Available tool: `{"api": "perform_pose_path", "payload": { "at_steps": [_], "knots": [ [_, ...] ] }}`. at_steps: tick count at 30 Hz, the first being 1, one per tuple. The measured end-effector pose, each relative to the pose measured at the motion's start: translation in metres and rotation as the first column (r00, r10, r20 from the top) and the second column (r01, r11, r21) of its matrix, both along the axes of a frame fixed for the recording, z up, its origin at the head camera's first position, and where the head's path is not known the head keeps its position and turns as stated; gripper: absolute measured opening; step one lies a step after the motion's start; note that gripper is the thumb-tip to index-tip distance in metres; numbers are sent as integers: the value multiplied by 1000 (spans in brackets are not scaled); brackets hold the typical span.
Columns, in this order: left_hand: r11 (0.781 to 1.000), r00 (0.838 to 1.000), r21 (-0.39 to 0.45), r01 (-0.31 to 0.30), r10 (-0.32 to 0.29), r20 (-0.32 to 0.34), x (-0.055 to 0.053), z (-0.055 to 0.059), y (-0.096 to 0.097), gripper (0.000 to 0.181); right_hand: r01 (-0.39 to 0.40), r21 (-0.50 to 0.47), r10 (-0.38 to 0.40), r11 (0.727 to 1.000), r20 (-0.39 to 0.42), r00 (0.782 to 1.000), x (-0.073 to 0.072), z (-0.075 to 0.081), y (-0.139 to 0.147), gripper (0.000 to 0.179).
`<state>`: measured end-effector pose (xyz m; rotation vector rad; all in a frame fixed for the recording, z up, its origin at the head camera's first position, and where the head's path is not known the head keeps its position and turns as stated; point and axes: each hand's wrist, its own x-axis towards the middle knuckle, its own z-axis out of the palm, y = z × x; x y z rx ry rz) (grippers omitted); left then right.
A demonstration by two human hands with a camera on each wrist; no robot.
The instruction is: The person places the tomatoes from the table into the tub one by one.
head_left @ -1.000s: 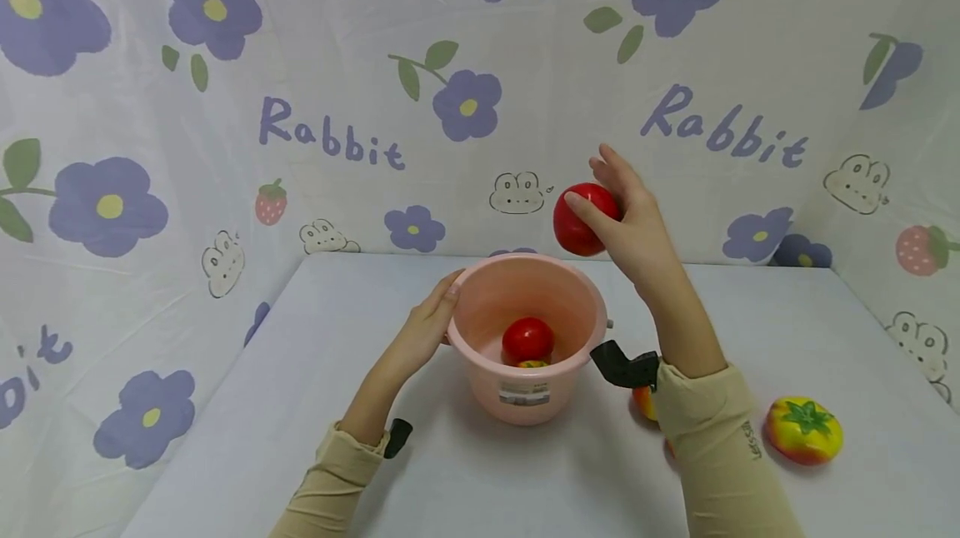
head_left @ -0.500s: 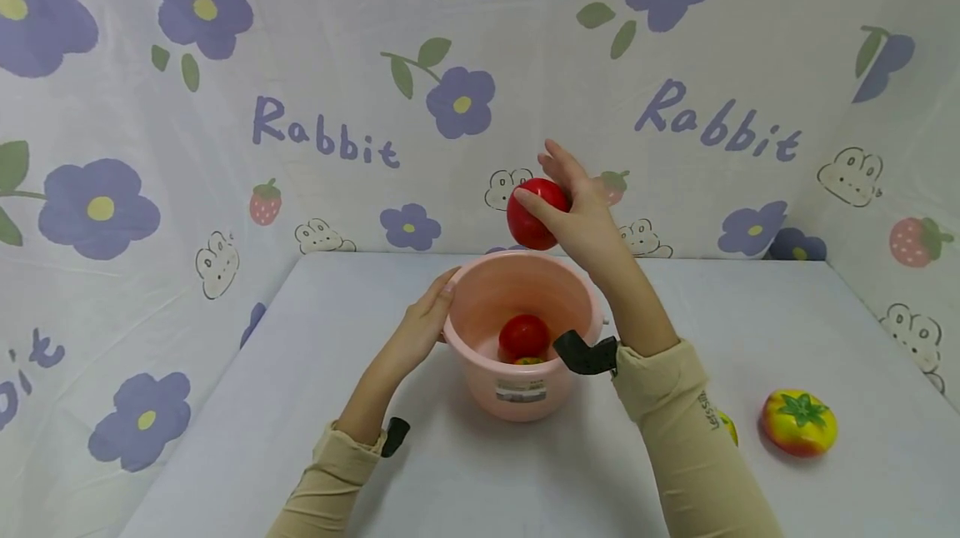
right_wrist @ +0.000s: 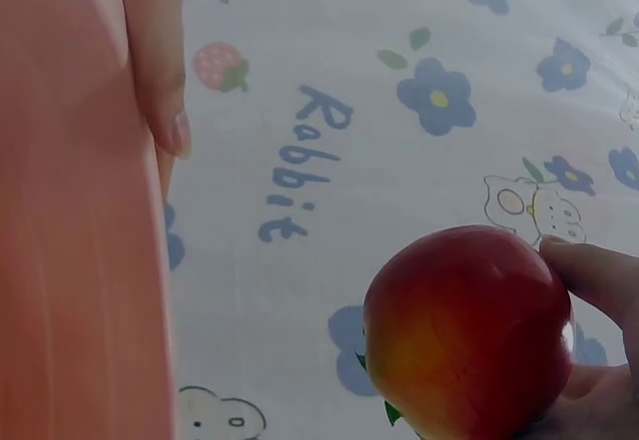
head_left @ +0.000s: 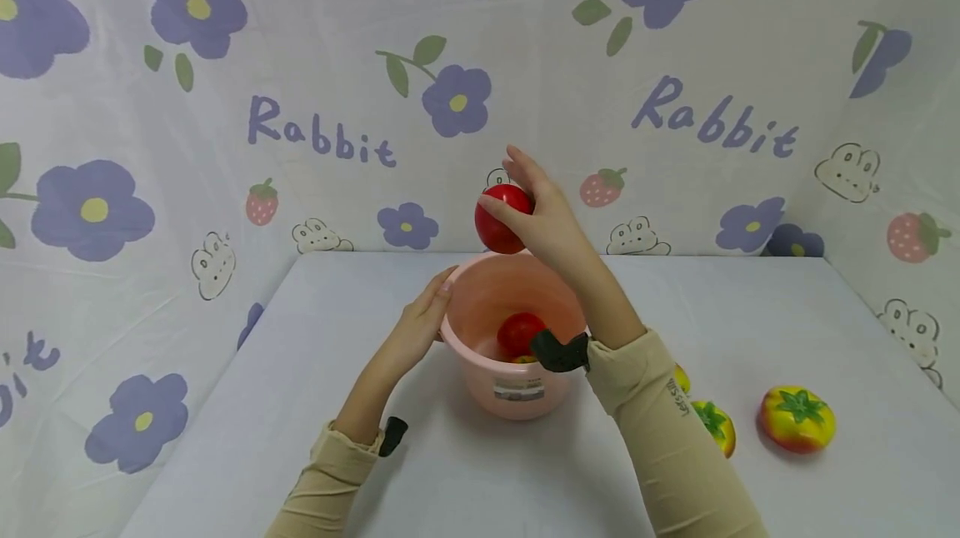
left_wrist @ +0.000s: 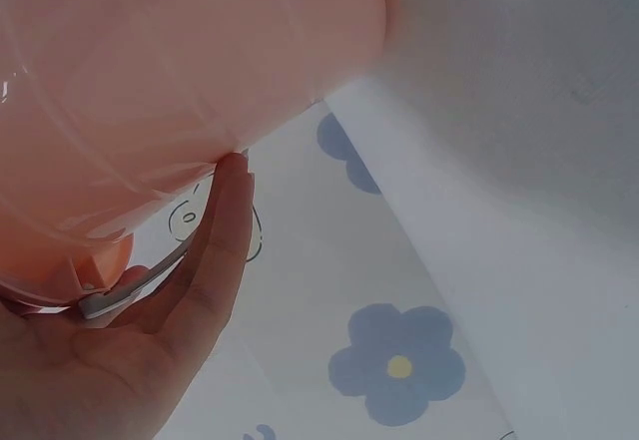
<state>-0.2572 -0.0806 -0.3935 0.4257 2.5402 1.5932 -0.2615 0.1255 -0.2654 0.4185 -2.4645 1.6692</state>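
My right hand pinches a red toy tomato above the far rim of a pink plastic bucket. The right wrist view shows this tomato's yellow blush and green leaf tips underneath. My left hand holds the bucket at its left rim. In the left wrist view, that hand's fingers lie along the outer wall, over the grey handle. Inside the bucket sit another red toy tomato and a yellowish one, mostly hidden by the front rim.
On the white table to the right lies a yellow-red toy tomato with a green star-shaped top. Two more, a nearer one and a farther one, are partly hidden by my right sleeve. A flower-patterned curtain stands behind.
My right hand has carried the red toy tomato leftward, from right of the bucket to above its far rim. My left hand has stayed on the bucket.
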Motion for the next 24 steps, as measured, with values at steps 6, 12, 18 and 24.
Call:
{"api": "perform_pose_path", "payload": {
  "at_steps": [6,12,18,24],
  "knots": [
    [1000,1000,-5,9,-9,10,1,1,-1,50,-36,27,35,999,36,999,0,-1,-8,77],
    [1000,1000,-17,6,-6,18,1,1,0,51,-75,41,74,996,16,997,-1,-2,-10,77],
    [1000,1000,-14,3,-2,30,1,1,1,51,-89,34,88,995,12,996,-1,-3,-6,74],
    [1000,1000,-13,-1,2,17,2,1,1,51,-78,39,77,996,22,997,3,-4,-4,73]
  ]
}}
